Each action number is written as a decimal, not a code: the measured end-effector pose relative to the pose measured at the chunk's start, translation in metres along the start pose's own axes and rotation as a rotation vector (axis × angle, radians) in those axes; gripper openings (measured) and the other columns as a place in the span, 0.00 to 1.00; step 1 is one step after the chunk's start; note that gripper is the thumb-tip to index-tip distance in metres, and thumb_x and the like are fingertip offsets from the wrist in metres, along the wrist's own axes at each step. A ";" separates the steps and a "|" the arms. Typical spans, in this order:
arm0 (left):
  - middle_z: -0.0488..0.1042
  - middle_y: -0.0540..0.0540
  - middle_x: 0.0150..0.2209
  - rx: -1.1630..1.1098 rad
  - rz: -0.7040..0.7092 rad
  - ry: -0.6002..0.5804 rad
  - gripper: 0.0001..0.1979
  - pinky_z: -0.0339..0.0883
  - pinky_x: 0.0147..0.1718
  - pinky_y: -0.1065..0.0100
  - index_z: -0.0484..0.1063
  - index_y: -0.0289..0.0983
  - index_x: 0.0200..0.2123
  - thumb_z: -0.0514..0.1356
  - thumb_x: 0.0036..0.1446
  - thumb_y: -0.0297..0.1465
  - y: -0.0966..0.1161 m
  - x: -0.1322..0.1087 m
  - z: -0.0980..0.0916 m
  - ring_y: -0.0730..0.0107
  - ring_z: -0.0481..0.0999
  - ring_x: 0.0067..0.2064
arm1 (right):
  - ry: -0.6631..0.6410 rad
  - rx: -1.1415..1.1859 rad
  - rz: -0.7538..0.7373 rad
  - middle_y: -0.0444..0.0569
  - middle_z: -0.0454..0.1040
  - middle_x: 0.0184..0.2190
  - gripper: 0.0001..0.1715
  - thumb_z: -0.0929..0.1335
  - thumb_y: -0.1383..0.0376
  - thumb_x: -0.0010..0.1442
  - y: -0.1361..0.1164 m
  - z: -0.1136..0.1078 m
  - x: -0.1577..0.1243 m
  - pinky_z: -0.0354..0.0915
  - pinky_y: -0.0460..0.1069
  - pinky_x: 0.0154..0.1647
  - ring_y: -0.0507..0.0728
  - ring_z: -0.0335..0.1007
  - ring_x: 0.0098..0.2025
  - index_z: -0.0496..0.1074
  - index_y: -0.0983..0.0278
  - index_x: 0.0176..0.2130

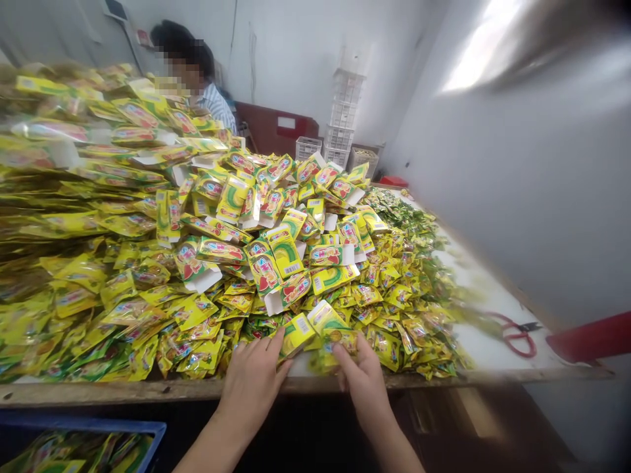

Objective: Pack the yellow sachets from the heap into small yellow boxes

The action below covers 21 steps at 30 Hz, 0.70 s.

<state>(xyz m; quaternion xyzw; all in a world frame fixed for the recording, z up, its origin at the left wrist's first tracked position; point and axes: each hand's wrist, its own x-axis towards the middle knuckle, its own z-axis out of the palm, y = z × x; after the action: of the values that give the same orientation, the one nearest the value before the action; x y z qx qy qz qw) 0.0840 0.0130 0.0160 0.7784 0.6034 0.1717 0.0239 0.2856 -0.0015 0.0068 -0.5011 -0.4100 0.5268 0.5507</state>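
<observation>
My left hand [254, 371] is closed around a small yellow and green carton [297, 335] at the table's front edge. Its thumb and fingers grip the sides. Another yellow carton [328, 317] with a white flap lies just beyond, between the hands. My right hand [362, 374] pinches a small yellow packet [340, 343], slightly blurred, beside the carton. A large heap of yellow packets [197, 322] lies ahead of both hands. Several cartons [286, 253] with white flaps sticking out rest on top of it.
A person [211, 98] in a striped top is behind the heap at the back left. Red-handled scissors [520, 338] lie at the right, near a red object [591, 338]. A blue crate [158, 433] of packets stands below left. White crates [340, 125] are stacked behind.
</observation>
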 end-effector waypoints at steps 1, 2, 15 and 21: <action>0.78 0.39 0.37 0.055 0.012 0.016 0.18 0.58 0.39 0.59 0.73 0.39 0.52 0.59 0.59 0.35 0.003 0.004 -0.002 0.51 0.74 0.40 | 0.004 -0.010 0.013 0.39 0.65 0.23 0.16 0.70 0.53 0.59 -0.002 -0.001 -0.001 0.56 0.41 0.13 0.46 0.52 0.16 0.67 0.62 0.39; 0.78 0.39 0.37 0.085 0.020 0.038 0.15 0.58 0.39 0.58 0.75 0.39 0.48 0.58 0.59 0.33 0.005 0.007 -0.005 0.50 0.74 0.41 | 0.001 -0.037 0.021 0.41 0.67 0.25 0.16 0.69 0.54 0.60 -0.006 -0.002 -0.002 0.60 0.43 0.16 0.47 0.56 0.17 0.68 0.62 0.40; 0.77 0.50 0.48 -1.193 -0.435 0.323 0.35 0.71 0.43 0.67 0.64 0.50 0.58 0.71 0.47 0.32 -0.006 -0.011 -0.063 0.59 0.77 0.47 | -0.326 0.119 -0.079 0.52 0.75 0.45 0.18 0.71 0.60 0.58 -0.021 0.051 -0.013 0.70 0.57 0.46 0.62 0.73 0.46 0.73 0.58 0.49; 0.78 0.45 0.51 -1.440 -0.583 0.015 0.18 0.67 0.53 0.67 0.73 0.41 0.50 0.65 0.56 0.36 -0.003 -0.035 -0.039 0.57 0.74 0.55 | -0.357 0.171 0.122 0.53 0.75 0.44 0.22 0.74 0.58 0.53 0.002 0.050 -0.029 0.72 0.54 0.35 0.62 0.73 0.41 0.73 0.60 0.47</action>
<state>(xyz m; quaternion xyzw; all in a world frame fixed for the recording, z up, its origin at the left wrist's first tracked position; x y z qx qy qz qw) 0.0621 -0.0265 0.0435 0.3797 0.5236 0.5133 0.5641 0.2327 -0.0246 0.0152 -0.3751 -0.4236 0.6727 0.4768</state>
